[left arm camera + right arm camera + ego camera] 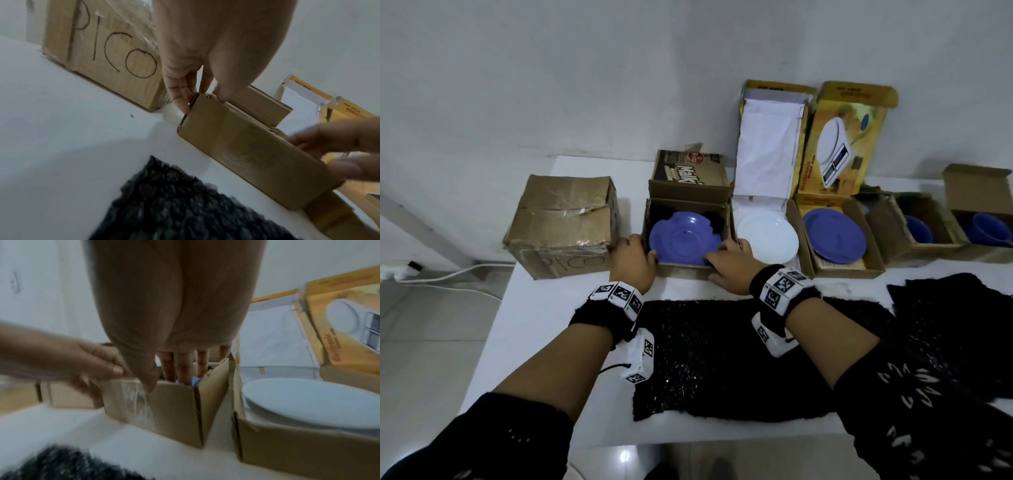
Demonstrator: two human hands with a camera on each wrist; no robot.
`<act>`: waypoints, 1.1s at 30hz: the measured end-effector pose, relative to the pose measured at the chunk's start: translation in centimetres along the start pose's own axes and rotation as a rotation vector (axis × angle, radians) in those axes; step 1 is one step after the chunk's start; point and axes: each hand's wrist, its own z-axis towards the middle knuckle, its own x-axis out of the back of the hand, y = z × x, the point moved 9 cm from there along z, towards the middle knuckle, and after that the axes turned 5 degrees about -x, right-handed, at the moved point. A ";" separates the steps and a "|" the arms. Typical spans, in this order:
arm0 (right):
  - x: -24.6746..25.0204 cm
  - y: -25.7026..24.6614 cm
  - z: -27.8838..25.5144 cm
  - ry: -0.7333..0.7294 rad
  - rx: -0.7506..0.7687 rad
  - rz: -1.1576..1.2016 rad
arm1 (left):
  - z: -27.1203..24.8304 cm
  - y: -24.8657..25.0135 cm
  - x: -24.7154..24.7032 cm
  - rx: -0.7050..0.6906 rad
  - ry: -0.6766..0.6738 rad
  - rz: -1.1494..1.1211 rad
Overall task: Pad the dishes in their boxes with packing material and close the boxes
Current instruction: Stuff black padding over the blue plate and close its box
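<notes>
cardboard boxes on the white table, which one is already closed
The plain brown cardboard box marked "PICO", at the far left of the row, has its top flaps folded shut. Every other box stands open, showing a dish inside.

wall: plain white [585,68], unmarked, rising straight behind the table
table: white top [544,329], its far edge against the wall, its left edge standing free
floor: pale glossy tiles [424,359] left of the table, catching a small bright reflection near the bottom of the head view
cable: white cord [448,274] running along the floor by the wall to a white power strip [393,270]
light: soft, even, cool
</notes>
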 end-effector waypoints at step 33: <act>-6.3 10.7 -18.0 0.332 -0.407 1.003 | -12.1 16.6 -9.7 -0.259 -0.357 -0.405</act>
